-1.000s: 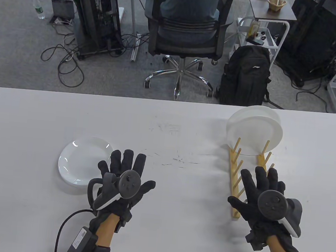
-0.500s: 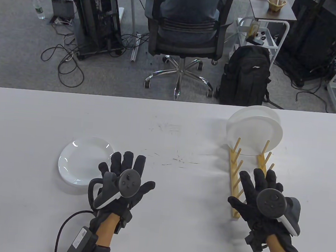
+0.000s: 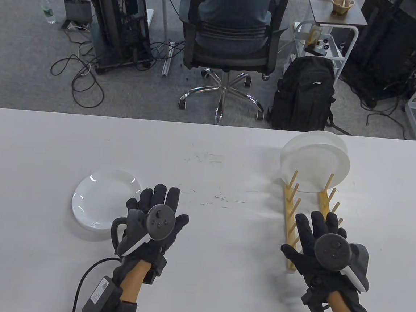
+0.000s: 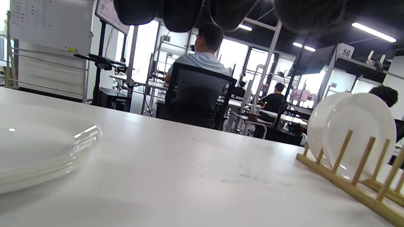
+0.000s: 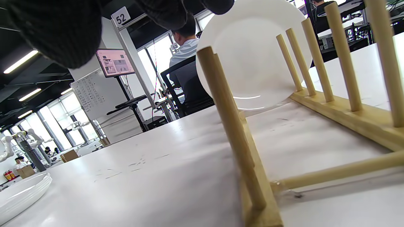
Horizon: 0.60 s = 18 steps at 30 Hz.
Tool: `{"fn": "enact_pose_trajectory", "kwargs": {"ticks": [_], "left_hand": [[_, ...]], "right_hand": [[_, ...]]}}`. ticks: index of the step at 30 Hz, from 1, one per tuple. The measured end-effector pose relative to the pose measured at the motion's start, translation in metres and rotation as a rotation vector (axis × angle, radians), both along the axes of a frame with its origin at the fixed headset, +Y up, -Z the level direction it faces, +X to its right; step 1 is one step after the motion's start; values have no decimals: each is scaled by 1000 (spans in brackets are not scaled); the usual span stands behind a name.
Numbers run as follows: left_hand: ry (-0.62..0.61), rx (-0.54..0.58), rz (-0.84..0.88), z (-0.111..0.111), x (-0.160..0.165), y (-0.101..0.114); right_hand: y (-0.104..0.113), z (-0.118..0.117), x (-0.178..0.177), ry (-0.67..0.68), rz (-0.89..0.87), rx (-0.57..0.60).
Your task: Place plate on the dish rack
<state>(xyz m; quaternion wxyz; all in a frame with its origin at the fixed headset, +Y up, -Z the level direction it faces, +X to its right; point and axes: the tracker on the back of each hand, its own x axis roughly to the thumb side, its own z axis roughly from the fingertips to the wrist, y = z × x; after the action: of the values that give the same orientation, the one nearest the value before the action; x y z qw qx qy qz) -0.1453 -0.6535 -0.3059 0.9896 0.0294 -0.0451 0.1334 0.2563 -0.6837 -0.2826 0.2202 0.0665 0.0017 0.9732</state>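
Here, both the left hand (image 3: 157, 219) and right hand (image 3: 322, 242) hover spread, holding nothing. The stacked plates (image 3: 104, 198) lie at the left hand's ten o'clock; the rack (image 3: 292, 214) sits under the right.

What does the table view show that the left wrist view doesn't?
Only the table view shows both whole hands, left hand and right hand, open beside the stack and over the rack. Only the left wrist view shows the stack's layered rims and people at desks. Both show racked plates and the table.

table view: overhead | wrist views: low, tabletop level | shared: dish rack (image 3: 306, 215)
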Motion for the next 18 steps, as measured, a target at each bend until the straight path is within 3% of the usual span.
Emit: {"fn": "enact_pose_trajectory", "kwargs": {"ticks": [4,7,14,18], "left_hand": [[220,110,-26,-17,-29,21],[371,25,-87,-42,-66,23],[629,-147,60,-73,-148,-10],[797,-431,0,-67,-177,-53]], "right_hand": [[-1,0,1,-5,-3,-16],[-1,0,1,-7,2,-23],[-1,0,1,-1,-1,-44],[-3,-1,1,-11,9,-83]]}}
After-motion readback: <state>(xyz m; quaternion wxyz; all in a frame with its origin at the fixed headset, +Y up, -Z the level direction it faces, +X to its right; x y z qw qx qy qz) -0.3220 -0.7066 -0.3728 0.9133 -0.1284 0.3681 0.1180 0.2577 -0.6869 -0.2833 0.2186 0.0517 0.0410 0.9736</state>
